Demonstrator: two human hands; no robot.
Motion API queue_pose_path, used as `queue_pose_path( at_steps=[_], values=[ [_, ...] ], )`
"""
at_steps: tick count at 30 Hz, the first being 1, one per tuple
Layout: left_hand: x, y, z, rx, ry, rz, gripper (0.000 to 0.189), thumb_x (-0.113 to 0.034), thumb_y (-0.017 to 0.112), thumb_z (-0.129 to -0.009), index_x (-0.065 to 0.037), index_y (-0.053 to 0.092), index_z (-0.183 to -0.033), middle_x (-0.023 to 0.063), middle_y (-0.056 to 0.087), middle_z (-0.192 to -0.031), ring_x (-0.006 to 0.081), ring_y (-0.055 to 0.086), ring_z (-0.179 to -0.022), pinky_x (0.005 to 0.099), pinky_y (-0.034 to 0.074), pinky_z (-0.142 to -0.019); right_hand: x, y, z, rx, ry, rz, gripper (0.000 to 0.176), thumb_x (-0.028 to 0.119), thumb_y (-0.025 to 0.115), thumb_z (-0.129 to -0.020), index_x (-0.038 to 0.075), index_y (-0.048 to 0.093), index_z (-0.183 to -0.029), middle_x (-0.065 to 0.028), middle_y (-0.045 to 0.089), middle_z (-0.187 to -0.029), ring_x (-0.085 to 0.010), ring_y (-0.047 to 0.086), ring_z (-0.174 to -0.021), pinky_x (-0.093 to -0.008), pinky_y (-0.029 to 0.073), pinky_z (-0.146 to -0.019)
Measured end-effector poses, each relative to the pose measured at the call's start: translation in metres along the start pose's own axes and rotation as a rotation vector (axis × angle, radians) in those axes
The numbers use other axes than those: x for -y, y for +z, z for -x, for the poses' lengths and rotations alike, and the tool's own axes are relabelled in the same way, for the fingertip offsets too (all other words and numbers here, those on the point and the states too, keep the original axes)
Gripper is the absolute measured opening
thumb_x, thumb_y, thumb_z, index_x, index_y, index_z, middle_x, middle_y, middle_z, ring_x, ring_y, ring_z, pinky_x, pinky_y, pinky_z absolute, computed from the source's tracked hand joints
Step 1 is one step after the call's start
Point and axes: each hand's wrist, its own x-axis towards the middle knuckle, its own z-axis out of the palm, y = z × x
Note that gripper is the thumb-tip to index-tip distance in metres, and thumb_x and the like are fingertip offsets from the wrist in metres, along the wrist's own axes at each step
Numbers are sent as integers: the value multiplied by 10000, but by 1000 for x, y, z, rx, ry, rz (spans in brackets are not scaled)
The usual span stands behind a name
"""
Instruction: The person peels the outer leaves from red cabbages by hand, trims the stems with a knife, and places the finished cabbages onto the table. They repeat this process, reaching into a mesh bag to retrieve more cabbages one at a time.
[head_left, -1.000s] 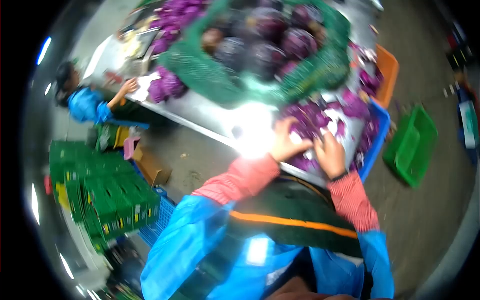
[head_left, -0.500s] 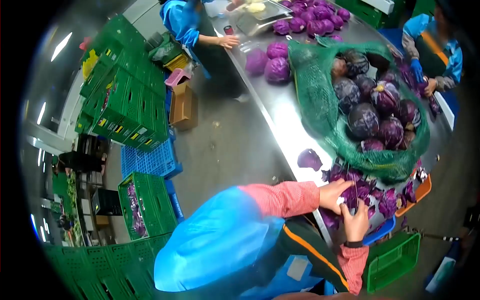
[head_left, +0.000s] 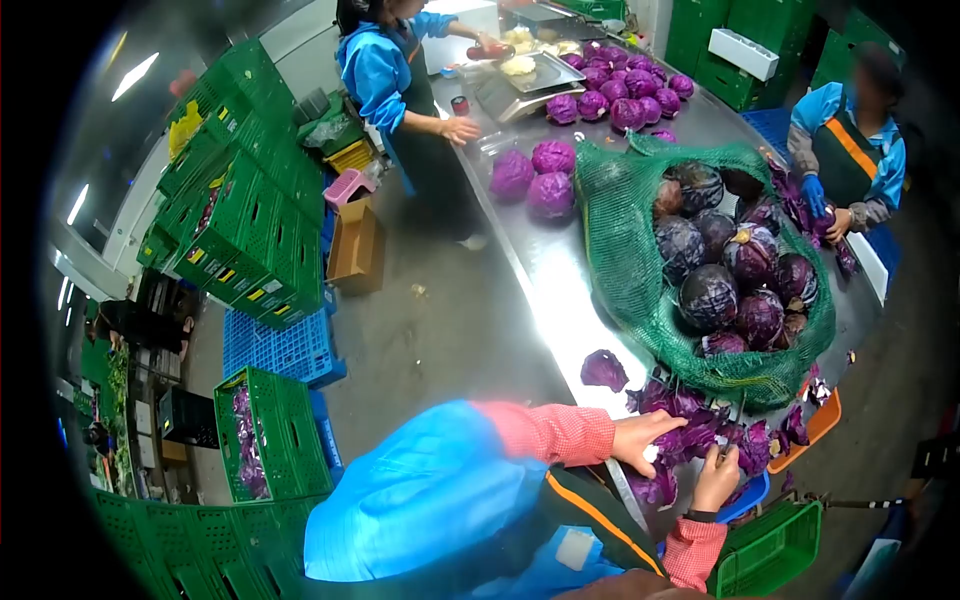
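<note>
- The left hand point(head_left: 645, 437) lies at the near end of the net sack point(head_left: 625, 250), fingers stretched out flat on the heap of loose purple leaves point(head_left: 692, 432).
- The right hand point(head_left: 716, 478) sits just past the left one, a little farther from the sack, its fingers curled down into the same leaves. I cannot tell whether they pinch a leaf.
- The leaves are heaped against the sack's near end on the metal surface point(head_left: 545, 270), and some spill over its edge.
- The sack is green mesh, open and slumped, with dark red cabbages point(head_left: 708, 296) inside it.
- One torn leaf point(head_left: 603, 370) lies alone beside the sack, apart from the heap.
- An orange tray point(head_left: 823, 424) pokes out from under the sack's near corner, with a blue bin point(head_left: 752, 493) and a green basket point(head_left: 770, 545) below the heap.
- Beyond the sack's far end lie trimmed purple cabbages point(head_left: 531, 177).
- A co-worker in blue point(head_left: 380, 70) stands past those, one hand point(head_left: 462, 129) on the surface.
- Another co-worker point(head_left: 850, 140) stands across the sack, with gloved hands in leaves.
- Green crates point(head_left: 250, 215) and a cardboard box point(head_left: 358, 240) stand on the floor, well apart from the sack.
</note>
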Motion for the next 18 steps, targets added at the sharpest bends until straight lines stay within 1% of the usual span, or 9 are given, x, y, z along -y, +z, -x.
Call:
queue_pose_path(
  at_steps=[1, 4, 8, 9, 12, 13, 15, 17, 18],
  values=[
    [-1, -3, -3, -4, -6, 2, 1183, -404, 860, -518, -1, 285, -1471, 205, 494, -1172, 368, 504, -1086, 442, 426, -937, 19, -4, 4, 201, 27, -55, 265, 216, 707, -818, 7, 576, -915, -183, 651, -737, -353, 641, -655, -410, 477, -585],
    [1, -2, -8, 35, -60, -13, 1211, -411, 864, -510, -11, 270, -1485, 209, 504, -1155, 370, 508, -1086, 444, 429, -927, 58, -2, 21, 387, 68, 107, 563, 371, 776, -691, 36, 554, -1085, -221, 671, -932, -391, 658, -846, -435, 505, -734],
    [2, 2, -6, 59, -45, -55, 1244, -410, 861, -523, -16, 206, -1505, 216, 455, -1205, 382, 481, -1115, 457, 421, -935, 34, 1, 18, 401, 104, -200, 273, 128, 702, -794, -25, 591, -991, -75, 645, -818, -134, 574, -726, -322, 465, -636],
    [-4, -2, -5, 74, -47, -53, 1250, -412, 861, -524, -15, 196, -1506, 218, 444, -1217, 384, 476, -1120, 460, 419, -938, 25, 6, 17, 356, 77, -260, 201, 133, 682, -813, -2, 609, -942, -104, 658, -756, -201, 623, -672, -364, 470, -606],
    [-9, -6, -8, 95, -33, -56, 1236, -400, 854, -534, -11, 195, -1505, 221, 431, -1241, 383, 450, -1169, 452, 401, -999, 25, -2, 17, 252, -229, 176, 101, 133, 638, -852, 50, 610, -902, -200, 645, -738, -411, 629, -704, -465, 488, -603],
    [-9, -5, -8, 52, 23, -86, 1234, -398, 854, -537, -10, 194, -1504, 219, 431, -1237, 381, 447, -1174, 447, 398, -1008, 25, -2, 19, 263, -278, 342, 81, 115, 623, -861, 45, 605, -899, -203, 646, -744, -414, 630, -700, -483, 485, -603],
    [-15, -9, -7, 112, -55, -41, 1202, -336, 862, -564, -5, 190, -1503, 212, 422, -1247, 371, 437, -1187, 440, 388, -1018, 23, 1, 21, 157, -297, 281, 75, 101, 606, -872, 33, 597, -902, -207, 648, -745, -416, 629, -690, -486, 477, -594],
    [-23, -18, -6, 159, -89, 0, 1189, -320, 863, -576, -1, 190, -1502, 210, 421, -1245, 364, 435, -1192, 436, 388, -1012, -6, 7, 7, 18, -236, 90, 73, 88, 594, -885, 17, 592, -902, -208, 649, -736, -415, 628, -666, -480, 470, -582],
    [-21, -19, -4, 137, -60, 8, 1192, -326, 865, -573, -1, 191, -1502, 209, 421, -1243, 363, 437, -1191, 433, 389, -1008, -18, 5, 0, 26, -72, 85, 85, 88, 590, -896, 2, 588, -898, -213, 653, -758, -408, 630, -675, -468, 467, -591]
  ],
)
